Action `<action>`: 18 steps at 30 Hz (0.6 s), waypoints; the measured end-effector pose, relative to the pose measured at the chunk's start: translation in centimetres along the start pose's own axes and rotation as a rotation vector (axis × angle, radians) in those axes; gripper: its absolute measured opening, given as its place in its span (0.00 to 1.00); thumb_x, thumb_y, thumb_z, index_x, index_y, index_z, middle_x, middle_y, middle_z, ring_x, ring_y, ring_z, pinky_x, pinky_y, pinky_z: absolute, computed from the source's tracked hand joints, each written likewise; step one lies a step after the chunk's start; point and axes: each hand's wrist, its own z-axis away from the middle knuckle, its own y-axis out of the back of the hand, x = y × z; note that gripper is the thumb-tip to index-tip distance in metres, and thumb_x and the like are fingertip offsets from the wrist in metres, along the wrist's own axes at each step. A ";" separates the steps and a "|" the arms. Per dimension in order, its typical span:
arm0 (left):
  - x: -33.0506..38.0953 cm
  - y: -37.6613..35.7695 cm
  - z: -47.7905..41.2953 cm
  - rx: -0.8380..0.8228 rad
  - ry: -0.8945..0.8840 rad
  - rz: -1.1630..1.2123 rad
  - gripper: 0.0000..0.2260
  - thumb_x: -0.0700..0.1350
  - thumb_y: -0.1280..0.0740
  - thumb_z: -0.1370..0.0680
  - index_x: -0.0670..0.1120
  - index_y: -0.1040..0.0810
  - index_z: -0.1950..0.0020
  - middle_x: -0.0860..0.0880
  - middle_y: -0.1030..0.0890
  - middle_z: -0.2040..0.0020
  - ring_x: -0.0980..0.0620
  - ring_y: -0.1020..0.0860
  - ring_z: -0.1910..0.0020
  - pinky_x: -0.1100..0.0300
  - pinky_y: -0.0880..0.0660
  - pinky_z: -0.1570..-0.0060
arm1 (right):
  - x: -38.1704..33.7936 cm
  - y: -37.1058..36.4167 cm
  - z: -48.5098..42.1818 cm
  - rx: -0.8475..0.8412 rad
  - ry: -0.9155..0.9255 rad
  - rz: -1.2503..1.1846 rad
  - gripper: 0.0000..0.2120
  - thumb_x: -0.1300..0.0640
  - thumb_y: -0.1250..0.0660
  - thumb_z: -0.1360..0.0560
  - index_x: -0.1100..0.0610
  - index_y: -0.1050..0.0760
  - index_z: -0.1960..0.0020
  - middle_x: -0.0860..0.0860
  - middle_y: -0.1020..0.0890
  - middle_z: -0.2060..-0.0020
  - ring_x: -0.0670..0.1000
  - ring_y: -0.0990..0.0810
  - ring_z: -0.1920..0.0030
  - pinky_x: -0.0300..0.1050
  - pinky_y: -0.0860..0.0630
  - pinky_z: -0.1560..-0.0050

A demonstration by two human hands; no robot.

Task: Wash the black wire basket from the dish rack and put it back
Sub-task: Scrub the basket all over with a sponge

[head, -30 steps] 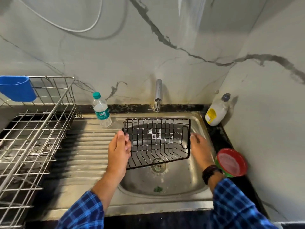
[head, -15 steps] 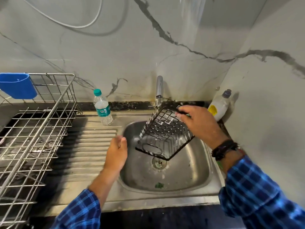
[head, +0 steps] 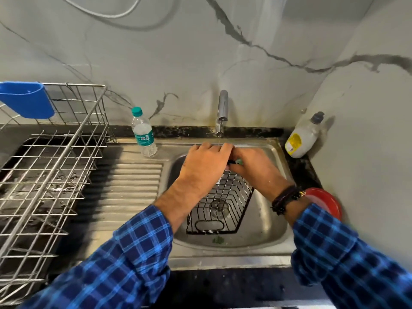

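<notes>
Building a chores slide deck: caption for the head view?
Both hands, left and right, hold the black wire basket under the tap over the sink.

Both arms are in a blue plaid shirt, dark navy checks crossed with brighter blue lines, looks like a soft flannel-type fabric. The left sleeve [head: 124,259] ends a bit up the forearm from the left hand [head: 205,166], cuff loose and slightly bunched. Same deal with the right sleeve [head: 347,257]. Just behind the right hand [head: 252,168], on the wrist, there's a stack of dark bracelets [head: 284,200], beaded or corded, with one small gold-coloured bit showing.
</notes>
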 end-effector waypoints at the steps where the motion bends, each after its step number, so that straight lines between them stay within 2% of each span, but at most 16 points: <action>1: -0.3 -0.1 -0.2 -0.009 -0.023 -0.001 0.26 0.55 0.31 0.23 0.46 0.32 0.29 0.45 0.17 0.39 0.44 0.22 0.37 0.47 0.26 0.37 | 0.0 0.0 0.1 0.004 -0.018 -0.037 0.17 0.52 0.24 0.28 0.51 0.22 0.41 0.46 0.15 0.49 0.47 0.17 0.48 0.39 0.24 0.50; 2: -0.6 -0.3 -0.3 -0.027 -0.046 -0.005 0.28 0.56 0.32 0.22 0.45 0.34 0.28 0.45 0.18 0.38 0.44 0.23 0.35 0.47 0.27 0.35 | 0.0 0.1 0.1 0.008 -0.036 -0.050 0.17 0.52 0.24 0.29 0.50 0.23 0.42 0.45 0.16 0.49 0.46 0.18 0.49 0.37 0.24 0.52; 4: -1.4 -0.5 -0.4 -0.067 -0.080 -0.032 0.29 0.59 0.36 0.21 0.43 0.35 0.26 0.45 0.19 0.36 0.45 0.27 0.34 0.47 0.30 0.35 | 0.1 0.5 0.1 -0.010 -0.072 -0.005 0.13 0.53 0.24 0.28 0.47 0.27 0.49 0.43 0.20 0.54 0.44 0.22 0.54 0.29 0.32 0.60; 5: -1.6 -0.7 -0.4 -0.074 -0.079 -0.040 0.28 0.60 0.40 0.20 0.44 0.34 0.26 0.45 0.20 0.37 0.45 0.28 0.34 0.48 0.30 0.36 | 0.2 0.8 0.0 -0.001 -0.084 0.004 0.12 0.54 0.25 0.27 0.46 0.28 0.51 0.43 0.21 0.54 0.44 0.24 0.54 0.28 0.36 0.61; 7: -1.7 -1.2 -0.3 -0.067 -0.041 -0.003 0.26 0.60 0.46 0.20 0.46 0.30 0.29 0.47 0.20 0.38 0.46 0.31 0.36 0.49 0.31 0.38 | 0.7 1.5 0.3 0.148 -0.057 -0.005 0.09 0.57 0.26 0.26 0.50 0.24 0.50 0.47 0.19 0.54 0.47 0.22 0.53 0.33 0.33 0.56; 9: -1.6 -1.6 -0.3 -0.044 0.032 0.133 0.22 0.58 0.47 0.19 0.48 0.27 0.31 0.50 0.21 0.39 0.49 0.32 0.39 0.50 0.31 0.39 | 1.3 1.7 1.4 0.380 -0.031 -0.028 0.06 0.60 0.30 0.23 0.55 0.21 0.46 0.48 0.18 0.52 0.46 0.22 0.52 0.35 0.32 0.51; 12: -1.9 -2.0 -0.3 0.004 0.120 0.297 0.20 0.58 0.44 0.18 0.49 0.24 0.34 0.50 0.20 0.41 0.49 0.32 0.41 0.49 0.32 0.41 | 0.9 0.6 4.5 0.566 -0.212 -0.228 0.03 0.55 0.38 0.18 0.50 0.26 0.45 0.45 0.19 0.56 0.41 0.22 0.58 0.31 0.29 0.56; 13: -2.1 -2.0 -0.1 0.008 0.125 0.320 0.19 0.58 0.43 0.19 0.49 0.23 0.35 0.51 0.20 0.42 0.49 0.32 0.41 0.49 0.33 0.42 | 0.7 -0.3 5.4 0.539 -0.315 -0.314 0.02 0.53 0.38 0.17 0.51 0.28 0.46 0.45 0.20 0.60 0.41 0.22 0.63 0.31 0.28 0.60; 14: -2.1 -2.1 0.1 0.004 0.122 0.334 0.18 0.58 0.42 0.19 0.50 0.22 0.38 0.52 0.19 0.43 0.50 0.32 0.41 0.49 0.34 0.42 | 0.5 -1.3 6.0 0.431 -0.424 -0.379 0.03 0.53 0.38 0.17 0.52 0.29 0.45 0.45 0.22 0.62 0.40 0.23 0.65 0.31 0.28 0.63; 15: -2.0 -2.2 0.3 0.002 0.114 0.333 0.16 0.57 0.42 0.18 0.50 0.21 0.40 0.53 0.19 0.45 0.50 0.32 0.42 0.49 0.35 0.43 | 0.8 -2.9 6.4 0.255 -0.550 -0.455 0.07 0.53 0.37 0.18 0.53 0.31 0.42 0.45 0.24 0.60 0.41 0.24 0.63 0.30 0.27 0.61; 16: -1.8 -2.3 0.6 0.009 0.099 0.317 0.14 0.56 0.41 0.18 0.51 0.21 0.43 0.54 0.18 0.47 0.51 0.32 0.44 0.49 0.36 0.43 | 1.2 -4.5 6.6 0.025 -0.646 -0.521 0.12 0.52 0.37 0.19 0.53 0.35 0.39 0.46 0.25 0.56 0.43 0.24 0.59 0.33 0.25 0.55; 17: -1.6 -2.3 0.9 0.023 0.083 0.292 0.13 0.56 0.41 0.18 0.51 0.22 0.45 0.54 0.18 0.50 0.52 0.33 0.45 0.49 0.38 0.44 | 1.8 -6.2 6.6 -0.178 -0.657 -0.509 0.16 0.52 0.37 0.20 0.52 0.39 0.35 0.47 0.28 0.52 0.47 0.25 0.53 0.40 0.24 0.49; 18: -1.3 -2.3 1.1 0.040 0.073 0.270 0.12 0.55 0.42 0.18 0.52 0.22 0.46 0.55 0.18 0.52 0.52 0.33 0.46 0.49 0.38 0.44 | 2.1 -7.7 6.4 -0.316 -0.621 -0.430 0.19 0.54 0.39 0.22 0.51 0.42 0.34 0.47 0.30 0.52 0.49 0.27 0.51 0.45 0.26 0.48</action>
